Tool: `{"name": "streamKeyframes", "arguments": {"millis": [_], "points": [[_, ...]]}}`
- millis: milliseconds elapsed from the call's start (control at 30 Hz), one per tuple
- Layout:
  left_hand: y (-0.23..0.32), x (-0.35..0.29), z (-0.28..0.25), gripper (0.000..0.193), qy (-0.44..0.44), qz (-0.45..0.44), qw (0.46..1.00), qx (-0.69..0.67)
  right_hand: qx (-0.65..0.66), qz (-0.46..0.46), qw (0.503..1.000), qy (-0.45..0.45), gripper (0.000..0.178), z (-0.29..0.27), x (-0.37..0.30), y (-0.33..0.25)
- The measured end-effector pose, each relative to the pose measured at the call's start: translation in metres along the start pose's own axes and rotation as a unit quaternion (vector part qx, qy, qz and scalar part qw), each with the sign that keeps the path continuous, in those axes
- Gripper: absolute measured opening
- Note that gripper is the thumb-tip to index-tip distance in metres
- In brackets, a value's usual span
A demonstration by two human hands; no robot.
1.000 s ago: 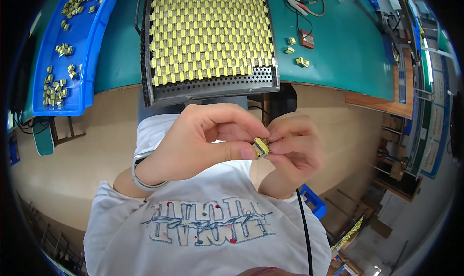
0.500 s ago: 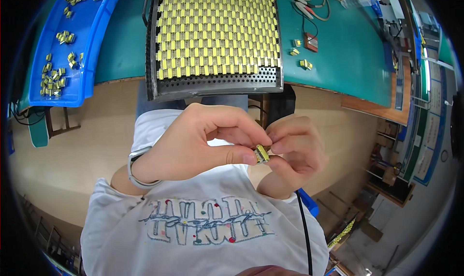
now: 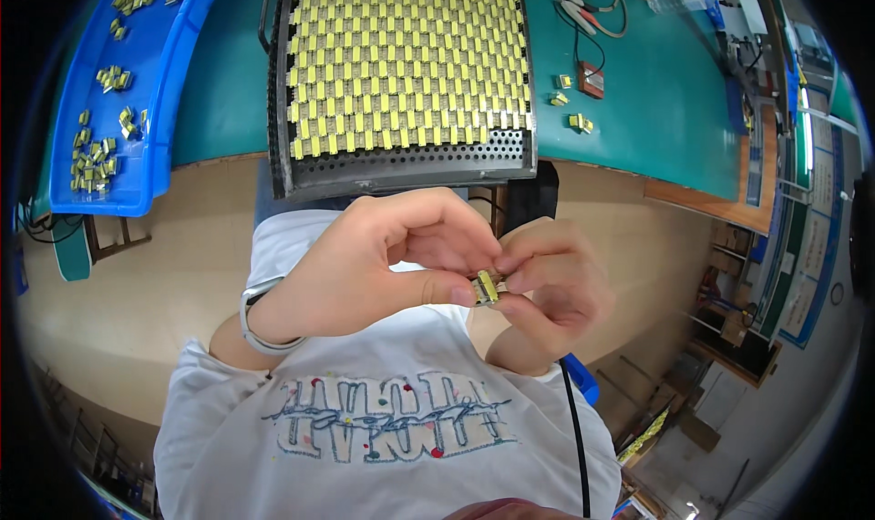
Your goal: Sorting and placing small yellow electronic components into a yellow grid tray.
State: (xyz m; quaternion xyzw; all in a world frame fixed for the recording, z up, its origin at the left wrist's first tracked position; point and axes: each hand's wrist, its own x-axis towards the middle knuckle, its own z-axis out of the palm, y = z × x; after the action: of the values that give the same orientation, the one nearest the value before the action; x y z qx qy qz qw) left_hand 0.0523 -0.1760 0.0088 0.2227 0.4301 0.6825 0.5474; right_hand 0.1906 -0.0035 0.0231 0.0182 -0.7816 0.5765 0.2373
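A small yellow-taped transformer (image 3: 488,288), with metal pins or ends showing at its sides, is held in front of my chest. My left hand (image 3: 369,251) pinches it, the thumb below and the fingers curled above. From the other side my right hand (image 3: 558,278), slightly blurred, has its thumb and fingertips closed at the part's right edge. What lies between the right fingertips is partly hidden. Beyond my hands, a black perforated metal tray (image 3: 401,169) carries dense rows of similar yellow parts.
On the green table (image 3: 638,110) at the left stands a blue bin (image 3: 137,169) with loose yellow parts. To the tray's right lie a few loose parts (image 3: 581,123), a small red-brown box (image 3: 591,80) and clip leads (image 3: 579,14). A black cable (image 3: 576,429) hangs by my right side.
The transformer has turned slightly and shifted a little left between my fingers. Both hands keep nearly the same place. Tray and bin sit a bit lower in the picture.
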Motion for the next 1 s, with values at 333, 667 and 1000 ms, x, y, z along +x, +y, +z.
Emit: {"name": "streamKeyframes", "arguments": {"millis": [333, 667, 1000], "points": [[-0.009, 0.034, -0.001, 0.056, 0.007, -0.011, 0.999, 0.045, -0.115, 0.137, 0.982, -0.058, 0.039, -0.026, 0.005, 0.004], [-0.029, 0.070, 0.008, 0.052, 0.069, 0.174, 0.732, 0.654, -0.374, 0.056, 0.925, -0.030, 0.036, -0.050, 0.025, 0.088], [-0.036, 0.069, 0.006, 0.052, 0.065, 0.151, 0.670, 0.724, -0.377, 0.005, 0.926, -0.028, 0.027, -0.034, 0.026, 0.107]]}}
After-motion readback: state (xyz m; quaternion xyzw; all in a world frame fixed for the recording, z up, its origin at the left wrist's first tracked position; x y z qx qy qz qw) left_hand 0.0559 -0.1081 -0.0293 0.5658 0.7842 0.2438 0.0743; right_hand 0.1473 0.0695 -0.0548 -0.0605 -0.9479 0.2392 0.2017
